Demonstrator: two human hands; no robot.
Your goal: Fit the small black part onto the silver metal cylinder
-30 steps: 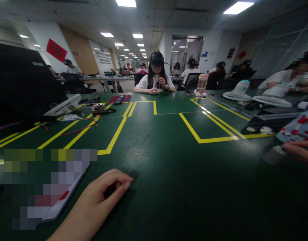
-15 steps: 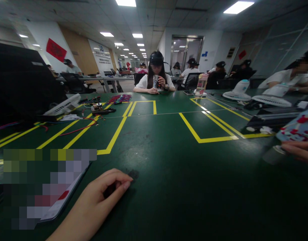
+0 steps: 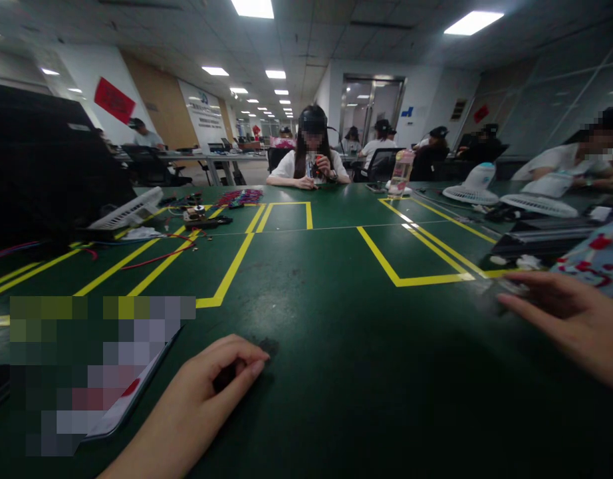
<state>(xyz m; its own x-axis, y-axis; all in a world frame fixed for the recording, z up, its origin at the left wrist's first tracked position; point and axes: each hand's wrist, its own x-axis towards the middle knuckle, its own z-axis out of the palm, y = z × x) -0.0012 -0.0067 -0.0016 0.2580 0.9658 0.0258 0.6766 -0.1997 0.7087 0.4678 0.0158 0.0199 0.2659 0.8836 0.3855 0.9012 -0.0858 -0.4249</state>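
My left hand [image 3: 207,392] rests on the green table [image 3: 336,319] at the near left. Its fingers are curled, with thumb and forefinger pinched on a small dark piece. A dark speck [image 3: 269,346] lies on the table just past the fingertips. My right hand [image 3: 570,319] reaches in from the right edge. Its thumb and forefinger close round a blurred dark grey thing [image 3: 503,290] that I cannot make out.
A phone-like flat object [image 3: 122,399] lies left of my left hand. Yellow tape lines [image 3: 227,273] mark boxes on the table. Red wires and parts [image 3: 187,226] lie far left by a black case [image 3: 47,166]. White fans [image 3: 473,189], a patterned pouch [image 3: 598,256] and a bottle [image 3: 400,171] stand right. A person [image 3: 311,156] sits opposite.
My right hand has come further into view from the right edge, moving left over the table with the grey thing. My left hand has stayed in place.
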